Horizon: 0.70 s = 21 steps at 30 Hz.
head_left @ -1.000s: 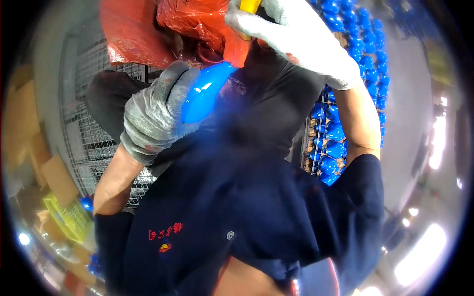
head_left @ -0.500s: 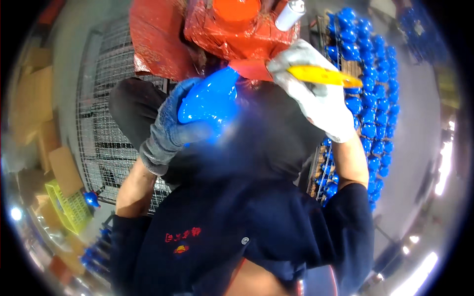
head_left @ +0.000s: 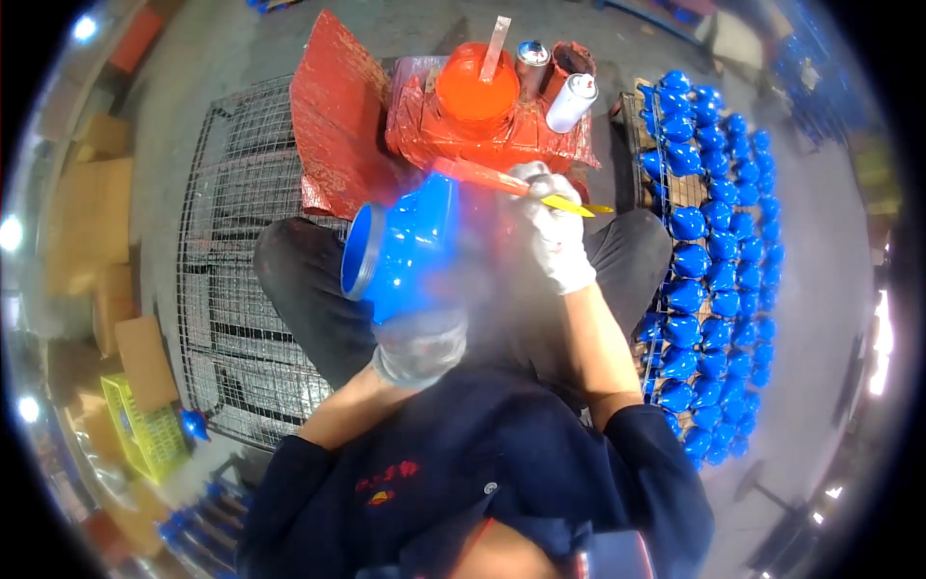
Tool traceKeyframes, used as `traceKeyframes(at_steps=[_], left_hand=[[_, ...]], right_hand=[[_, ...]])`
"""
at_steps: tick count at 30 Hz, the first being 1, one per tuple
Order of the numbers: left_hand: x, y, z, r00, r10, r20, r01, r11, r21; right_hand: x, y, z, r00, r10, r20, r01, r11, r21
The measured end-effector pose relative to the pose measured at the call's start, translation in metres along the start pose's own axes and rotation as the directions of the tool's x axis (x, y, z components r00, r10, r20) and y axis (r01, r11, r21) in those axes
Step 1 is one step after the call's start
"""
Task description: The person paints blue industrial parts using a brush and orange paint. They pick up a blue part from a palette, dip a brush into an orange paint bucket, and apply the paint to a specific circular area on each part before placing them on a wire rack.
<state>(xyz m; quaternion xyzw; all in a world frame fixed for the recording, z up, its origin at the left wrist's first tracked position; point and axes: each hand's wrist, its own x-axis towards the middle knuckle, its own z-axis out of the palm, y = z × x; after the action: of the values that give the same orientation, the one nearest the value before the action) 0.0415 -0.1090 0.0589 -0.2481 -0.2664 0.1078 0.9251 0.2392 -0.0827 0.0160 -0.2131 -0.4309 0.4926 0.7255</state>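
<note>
In left hand (head_left: 421, 347), gripping fitting (head_left: 415, 236) already coated blue, showing no clear red; in right hand (head_left: 555, 230), gripping red-coated brush (head_left: 487, 177).

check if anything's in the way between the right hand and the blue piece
Only the yellow-handled tool held in the right hand, its red end at the far end of the blue piece; nothing else visible.

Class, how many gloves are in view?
2: one on the left hand, holding the blue vessel; one on the right hand, holding the yellow-handled tool. Others may be hidden.
</note>
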Motion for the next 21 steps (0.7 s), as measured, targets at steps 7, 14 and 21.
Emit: traceKeyframes(at_steps=[7, 14, 21], left_hand=[[0.008, 0.010, 0.045, 0.982, 0.120, -0.147, -0.055, 0.921, 0.386], [-0.024, 0.037, 0.044, 0.789, 0.584, 0.189, 0.508, -0.794, 0.333], [-0.002, 0.000, 0.046, 0.919, 0.362, 0.159, 0.392, -0.883, -0.258]], right_hand=[[0.016, -0.019, -0.021, 0.971, -0.066, -0.230, 0.035, 0.990, -0.137], [0.067, -0.120, 0.038, 0.994, 0.027, 0.105, 0.067, 0.610, -0.790], [0.092, -0.128, 0.061, 0.870, 0.410, 0.275, 0.156, 0.301, -0.941]])
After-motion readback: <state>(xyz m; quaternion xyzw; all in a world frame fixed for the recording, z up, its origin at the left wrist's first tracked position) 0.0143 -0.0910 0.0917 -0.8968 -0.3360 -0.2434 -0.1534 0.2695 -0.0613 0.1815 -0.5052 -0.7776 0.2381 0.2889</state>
